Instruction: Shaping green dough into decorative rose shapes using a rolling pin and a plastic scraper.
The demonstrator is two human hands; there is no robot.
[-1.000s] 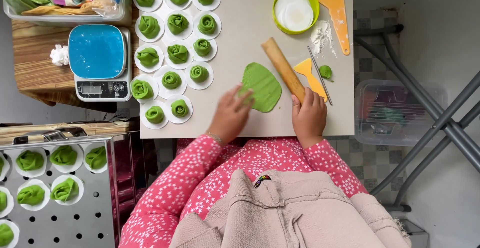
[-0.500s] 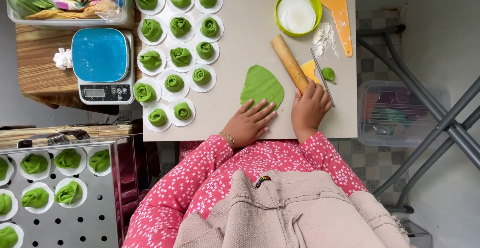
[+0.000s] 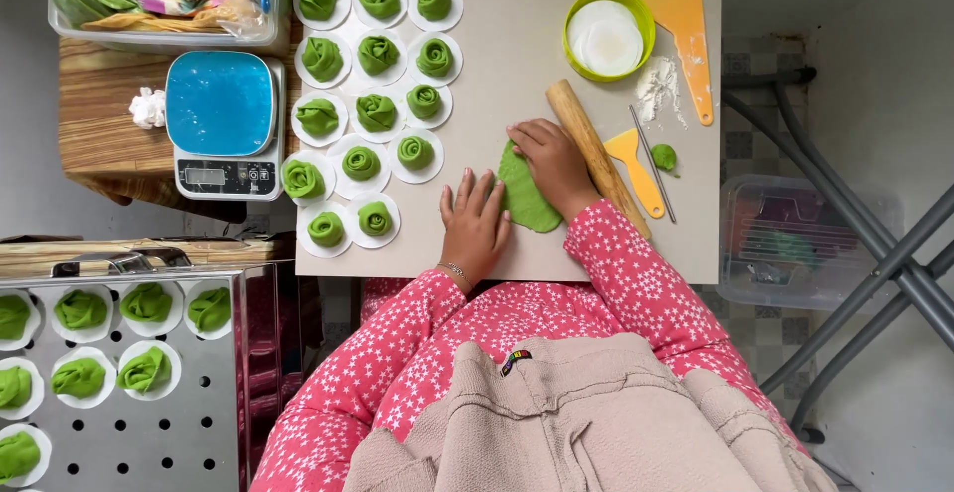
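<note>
Beige tabletop (image 3: 517, 65) holds fourteen visible green rolled dumplings on white paper rounds (image 3: 361, 162). Left hand (image 3: 475, 224) lies spread flat beside one flattened oval green dough sheet (image 3: 525, 199); right hand (image 3: 555, 159) presses it, fingers together. One wooden rolling pin (image 3: 596, 154) lies alongside.

Both hands (image 3: 475, 224) (image 3: 553, 159) flat, fingers spread

A small food-making kitchen: rows of green dumplings (image 3: 377, 56) at upper centre, a scale (image 3: 221, 122), a steamer tray (image 3: 129, 383) lower left.
</note>
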